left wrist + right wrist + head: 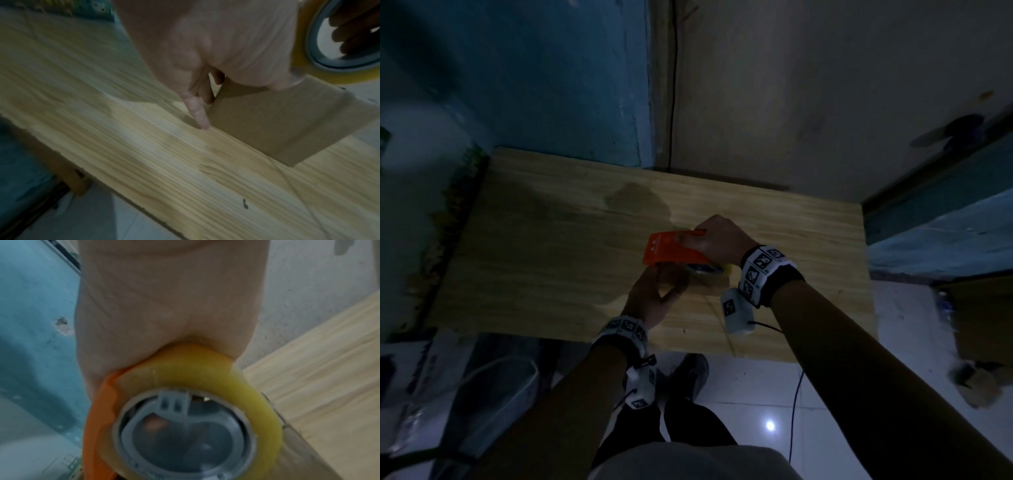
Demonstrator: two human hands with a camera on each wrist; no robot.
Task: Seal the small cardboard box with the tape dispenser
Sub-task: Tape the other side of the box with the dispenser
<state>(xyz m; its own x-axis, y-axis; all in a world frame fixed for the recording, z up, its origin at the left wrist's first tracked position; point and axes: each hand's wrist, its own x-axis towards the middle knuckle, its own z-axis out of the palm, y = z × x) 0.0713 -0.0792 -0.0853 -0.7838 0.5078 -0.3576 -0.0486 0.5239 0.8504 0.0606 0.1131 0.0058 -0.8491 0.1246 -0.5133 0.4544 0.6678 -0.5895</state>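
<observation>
On the wooden table (551, 257) stands the small brown cardboard box (287, 123), mostly hidden in the head view. My left hand (654, 298) grips the box, thumb on its near top edge and fingers down its left side; the little finger (200, 116) touches the table. My right hand (717, 240) grips the orange tape dispenser (671, 251) from above and holds it on top of the box. The yellow tape roll (195, 363) on its grey hub (185, 426) sits right under my palm, seen above the box as the tape roll (302, 40).
The table's far edge meets a blue and grey wall. A bigger cardboard box (979, 318) stands on the tiled floor at the right. A clear plastic tub (500, 394) lies at the lower left. A thin cable (796, 411) hangs off the table's front edge.
</observation>
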